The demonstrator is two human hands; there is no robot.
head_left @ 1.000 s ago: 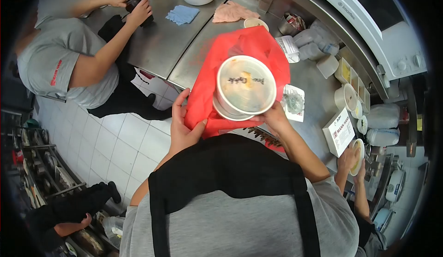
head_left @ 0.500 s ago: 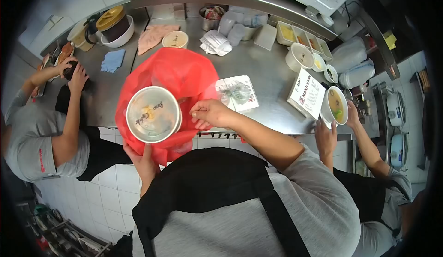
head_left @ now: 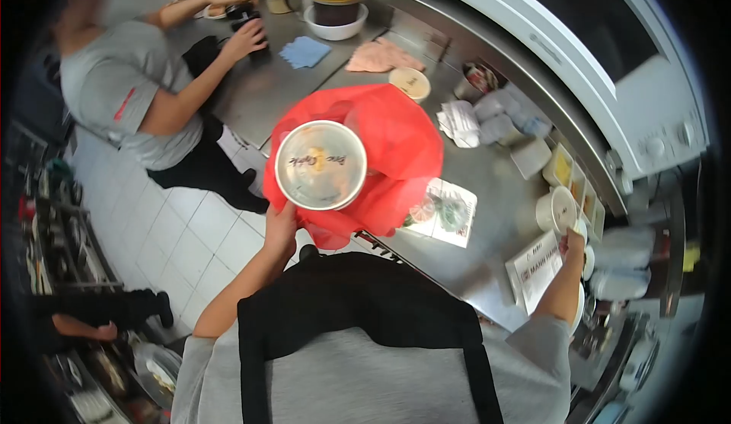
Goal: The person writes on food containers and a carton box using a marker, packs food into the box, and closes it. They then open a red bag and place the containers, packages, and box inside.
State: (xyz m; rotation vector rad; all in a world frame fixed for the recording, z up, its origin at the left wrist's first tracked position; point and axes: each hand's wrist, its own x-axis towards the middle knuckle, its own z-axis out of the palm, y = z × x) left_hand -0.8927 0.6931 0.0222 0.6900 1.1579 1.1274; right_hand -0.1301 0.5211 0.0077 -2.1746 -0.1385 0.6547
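Observation:
A round tub with a translucent lid and black handwriting [head_left: 320,165] sits in an open red bag [head_left: 403,135]. My left hand [head_left: 282,226] grips the bag at the tub's near side, its fingers mostly hidden underneath. Stretched out to the right, my right hand [head_left: 573,247] is at the near edge of another lidded tub [head_left: 556,209]; blur and the angle hide whether its fingers hold it. Just below that tub lies a white printed box [head_left: 536,272]. Small clear bags [head_left: 449,212] rest on a white printed sheet [head_left: 464,230] beside the red bag.
Behind the red bag are a third lidded tub [head_left: 410,84], a pink cloth [head_left: 381,55], a blue cloth [head_left: 304,52] and folded papers [head_left: 459,123]. A co-worker [head_left: 137,97] handles a dark object at the left. Another person's arm [head_left: 84,327] shows lower left.
My right hand has left the red bag and reached out to the lidded tub at the right. The view has swung about, and my left hand keeps hold of the bag.

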